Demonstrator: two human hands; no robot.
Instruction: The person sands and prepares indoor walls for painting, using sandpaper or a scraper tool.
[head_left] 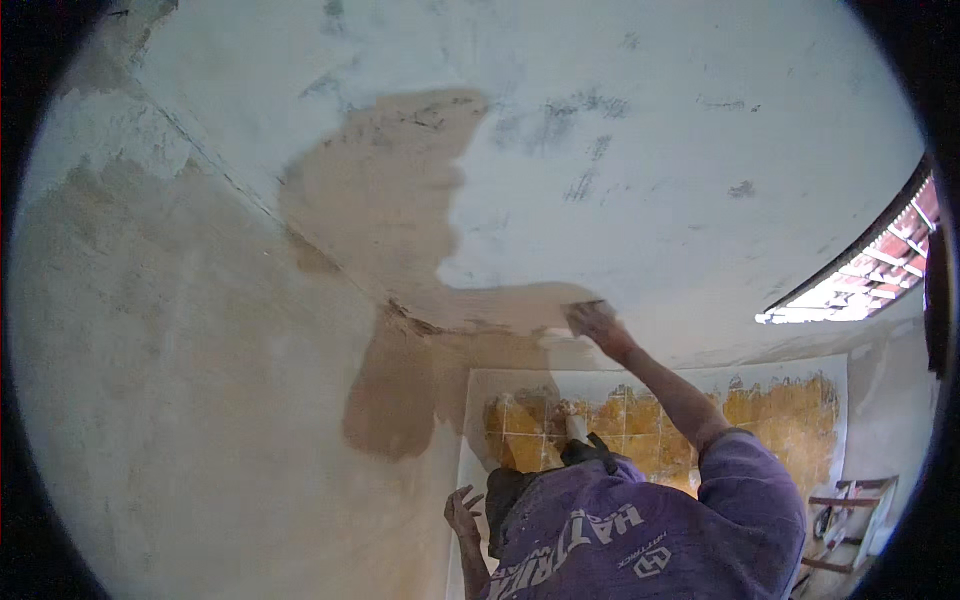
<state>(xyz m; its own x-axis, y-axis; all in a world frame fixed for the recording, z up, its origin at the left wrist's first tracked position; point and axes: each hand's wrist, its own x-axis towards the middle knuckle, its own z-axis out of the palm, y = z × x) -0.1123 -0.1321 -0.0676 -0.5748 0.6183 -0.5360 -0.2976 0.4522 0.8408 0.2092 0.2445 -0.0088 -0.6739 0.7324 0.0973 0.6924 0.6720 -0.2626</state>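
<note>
My right hand (597,326) is raised to the pale ceiling at the end of my outstretched bare arm. Its fingers are bent round what looks like a flat plastering tool (590,303). Only a thin dark edge of the tool shows at the fingertips, against the wet brown plaster (500,306). That damp layer spreads from the hand leftward to the corner, up across the ceiling (600,200) and down onto the wall (200,330). Low by the shirt, my left hand (463,513) is raised with its fingers loosely curled and apart. Nothing shows in it.
A wall with yellowish tiled patches (640,420) and a white border stands ahead. At lower right leans a wooden frame like a ladder (845,525). Bright roof tiles show through an opening (880,270) on the right. My purple shirt (640,540) fills the bottom.
</note>
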